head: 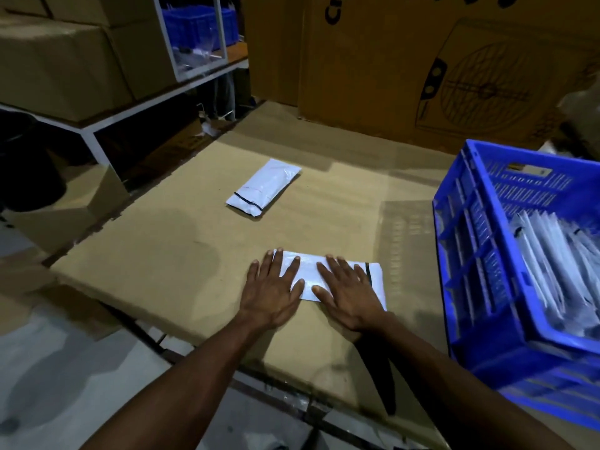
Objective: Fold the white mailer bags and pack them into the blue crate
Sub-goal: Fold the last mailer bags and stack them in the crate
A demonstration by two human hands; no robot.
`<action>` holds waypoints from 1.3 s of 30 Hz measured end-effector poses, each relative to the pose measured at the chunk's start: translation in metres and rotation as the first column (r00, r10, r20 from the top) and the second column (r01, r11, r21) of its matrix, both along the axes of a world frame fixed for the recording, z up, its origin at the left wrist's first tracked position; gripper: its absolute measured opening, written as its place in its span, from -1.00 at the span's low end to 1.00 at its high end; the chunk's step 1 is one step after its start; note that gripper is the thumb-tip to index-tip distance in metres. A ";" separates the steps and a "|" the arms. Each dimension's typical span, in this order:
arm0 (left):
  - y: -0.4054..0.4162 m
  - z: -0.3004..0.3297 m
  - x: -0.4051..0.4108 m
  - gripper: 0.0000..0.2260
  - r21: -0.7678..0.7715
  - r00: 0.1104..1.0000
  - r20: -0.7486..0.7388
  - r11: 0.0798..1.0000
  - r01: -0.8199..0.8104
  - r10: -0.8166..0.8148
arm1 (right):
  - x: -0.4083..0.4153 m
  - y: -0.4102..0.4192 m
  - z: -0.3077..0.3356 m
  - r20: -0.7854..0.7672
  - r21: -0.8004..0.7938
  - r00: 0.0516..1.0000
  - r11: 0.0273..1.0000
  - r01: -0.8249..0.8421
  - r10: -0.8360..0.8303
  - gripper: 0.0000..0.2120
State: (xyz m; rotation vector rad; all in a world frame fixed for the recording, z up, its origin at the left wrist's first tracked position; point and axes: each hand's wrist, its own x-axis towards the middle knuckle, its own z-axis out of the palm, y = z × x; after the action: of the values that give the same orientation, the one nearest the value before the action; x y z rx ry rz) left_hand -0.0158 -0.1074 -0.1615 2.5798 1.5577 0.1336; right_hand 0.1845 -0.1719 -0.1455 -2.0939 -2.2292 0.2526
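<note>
Palms down, I have both hands spread flat on a white mailer bag [310, 274] in the lower middle of the frame. My left hand [271, 292] covers its left end, fingers wide apart; my right hand [349, 292] presses its right part, fingers also splayed. Neither hand grips anything. The bag lies flat on a sheet of brown cardboard [194, 248], with a black stripe showing near its right end.

A second mailer bag [263, 191], already folded into a narrow packet, lies well apart toward the middle of the frame, angled on the same cardboard.

At the right edge stands the blue crate [470, 254], with white bags packed upright inside it. A large cardboard box [373, 76] fills the upper right, and a white shelf frame [97, 125] with boxes sits in the upper left.
</note>
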 end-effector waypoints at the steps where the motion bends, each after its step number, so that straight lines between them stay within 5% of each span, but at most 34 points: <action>1: 0.000 0.000 0.000 -0.30 -0.009 1.000 -0.001 1.000 0.006 -0.006 | 0.007 -0.006 -0.004 0.010 0.039 1.000 0.999 0.023 -0.023 -0.21; 5: 0.000 0.000 0.002 -0.29 -0.016 1.000 0.015 1.000 0.018 -0.018 | 0.036 -0.033 -0.012 -0.052 0.217 0.993 0.969 0.118 -0.110 -0.25; 9: 0.006 -0.004 0.001 -0.33 0.002 0.999 0.005 0.999 0.036 -0.036 | 0.040 -0.031 -0.004 0.098 0.114 0.992 0.991 0.065 -0.077 -0.05; 14: 0.017 -0.009 0.000 -0.36 0.034 0.996 0.040 0.997 0.073 -0.075 | 0.033 -0.018 0.007 0.086 0.231 0.962 0.935 -0.271 0.258 -0.38; 18: 0.014 -0.003 0.001 -0.25 0.000 0.994 0.064 0.996 0.086 -0.086 | 0.025 -0.015 0.005 0.136 0.325 0.944 0.886 -0.330 0.302 -0.56; 23: 0.008 -0.002 -0.004 -0.28 0.196 0.965 0.098 0.955 0.221 -0.243 | 0.019 -0.012 0.008 0.179 0.308 0.956 0.910 -0.278 0.231 -0.58; 27: 0.011 -0.002 -0.002 -0.41 0.206 0.971 0.098 0.959 0.194 -0.218 | 0.012 -0.006 0.017 0.065 0.279 0.983 0.943 -0.181 0.170 -0.70; 30: 0.012 -0.006 -0.001 -0.43 0.238 0.976 0.095 0.956 0.171 -0.198 | 0.011 -0.003 0.018 0.020 0.195 0.994 0.975 -0.105 0.103 -0.55; 35: 0.011 -0.006 0.000 -0.31 0.155 0.975 0.130 0.975 0.160 -0.181 | 0.017 0.003 0.016 0.084 -0.093 0.993 0.993 -0.074 0.082 0.07; 37: 0.011 -0.002 -0.001 -0.24 0.102 0.979 0.107 0.981 0.163 -0.174 | 0.016 0.007 0.024 0.091 -0.119 0.992 0.990 -0.071 0.082 -0.04; 39: 0.011 0.002 -0.002 -0.20 0.075 0.982 0.081 0.983 0.166 -0.172 | 0.014 0.008 0.030 0.158 -0.066 0.980 0.991 -0.115 0.124 -0.41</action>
State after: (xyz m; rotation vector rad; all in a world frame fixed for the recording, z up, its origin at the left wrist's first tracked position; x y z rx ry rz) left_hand -0.0174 -0.0966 -0.1595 2.7043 1.3205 0.2821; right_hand 0.1983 -0.1638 -0.1150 -2.0807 -2.4727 0.1593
